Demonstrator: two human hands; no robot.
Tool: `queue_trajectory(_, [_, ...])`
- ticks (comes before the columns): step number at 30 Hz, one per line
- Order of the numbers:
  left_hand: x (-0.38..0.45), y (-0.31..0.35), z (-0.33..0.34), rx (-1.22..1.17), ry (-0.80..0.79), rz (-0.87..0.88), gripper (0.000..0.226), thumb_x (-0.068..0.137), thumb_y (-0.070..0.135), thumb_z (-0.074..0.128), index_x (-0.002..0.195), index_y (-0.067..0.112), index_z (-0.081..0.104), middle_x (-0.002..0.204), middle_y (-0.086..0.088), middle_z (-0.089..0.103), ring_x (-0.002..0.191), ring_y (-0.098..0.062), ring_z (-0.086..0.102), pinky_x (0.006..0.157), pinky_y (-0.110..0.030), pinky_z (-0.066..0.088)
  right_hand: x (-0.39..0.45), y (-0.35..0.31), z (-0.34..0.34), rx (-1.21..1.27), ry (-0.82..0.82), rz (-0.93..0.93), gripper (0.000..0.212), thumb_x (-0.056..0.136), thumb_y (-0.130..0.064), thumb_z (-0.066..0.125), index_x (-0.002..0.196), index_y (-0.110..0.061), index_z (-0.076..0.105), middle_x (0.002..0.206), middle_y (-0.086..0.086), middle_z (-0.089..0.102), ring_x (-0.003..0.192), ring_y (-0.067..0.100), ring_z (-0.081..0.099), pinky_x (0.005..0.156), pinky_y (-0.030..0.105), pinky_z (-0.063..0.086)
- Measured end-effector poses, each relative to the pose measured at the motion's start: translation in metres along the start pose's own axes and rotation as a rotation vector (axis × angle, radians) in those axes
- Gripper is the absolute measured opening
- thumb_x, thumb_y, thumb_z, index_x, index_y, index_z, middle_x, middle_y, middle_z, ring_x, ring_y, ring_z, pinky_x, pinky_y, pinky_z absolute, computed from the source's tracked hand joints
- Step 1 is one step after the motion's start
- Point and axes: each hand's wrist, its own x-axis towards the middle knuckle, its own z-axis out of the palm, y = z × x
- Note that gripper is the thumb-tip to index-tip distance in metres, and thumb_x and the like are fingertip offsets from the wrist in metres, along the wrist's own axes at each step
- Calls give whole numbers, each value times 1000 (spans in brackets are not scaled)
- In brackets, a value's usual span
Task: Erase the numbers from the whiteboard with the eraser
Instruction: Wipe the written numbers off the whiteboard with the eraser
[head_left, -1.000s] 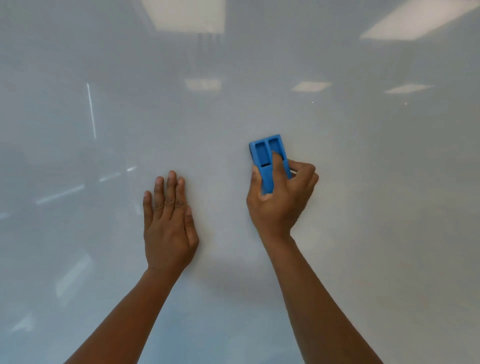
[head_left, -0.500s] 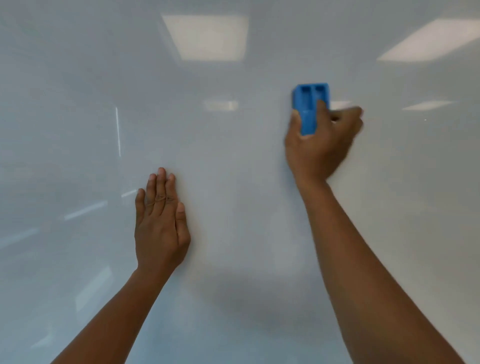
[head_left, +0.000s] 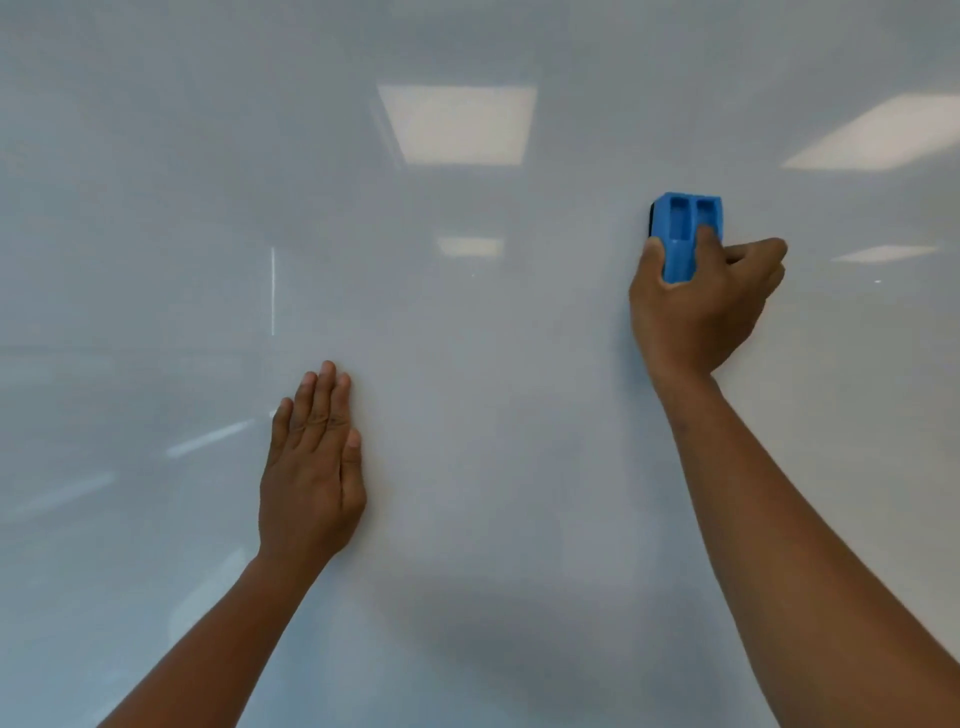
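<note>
Right hand (head_left: 696, 306) grip wrapped around blue eraser (head_left: 683, 234), pad pressed to whiteboard (head_left: 467, 322) upper right for wiping. Left hand (head_left: 311, 467) flat, empty, bracing lower centre. No numbers visible; likely nearly done.

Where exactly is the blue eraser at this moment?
In the head view, the blue eraser is in the upper right, pressed against the whiteboard and held by the right hand, well above the left hand lying flat.
</note>
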Motion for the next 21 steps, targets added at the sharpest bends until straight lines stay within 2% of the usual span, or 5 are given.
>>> queue_trajectory(4, [-5,-13,-3,-14,19,-35,55,104,22,26,156,5,25,165,-6,21,155,-18,13,127,-40,11,-8,-69,37,9,-83,-184,44,85,-45,63,113,-11,63,111,13,49,99,26,48,75,40,52])
queue_trajectory(9, [-22,-49,-13,-16,16,-93,55,104,22,27,156,4,27,165,-6,20,155,-18,13,127,-39,10,-84,-132,61,32,-250,-453,39,83,-39,64,112,-13,64,106,13,52,95,28,49,74,37,45])
queue_trajectory(13, [-40,-73,-22,-20,-31,-114,56,103,22,26,157,6,23,166,-2,17,155,-16,9,127,-39,10,-142,-144,62,46,-377,-669,40,81,-34,62,114,-12,63,102,13,53,91,29,49,70,38,43])
queue_trajectory(21, [-69,-96,-29,-86,-68,-130,56,104,20,28,158,7,21,167,-3,15,156,-17,8,127,-41,9,-235,-127,43,50,-573,-871,42,79,-36,64,115,-13,63,100,12,53,87,27,48,67,37,42])
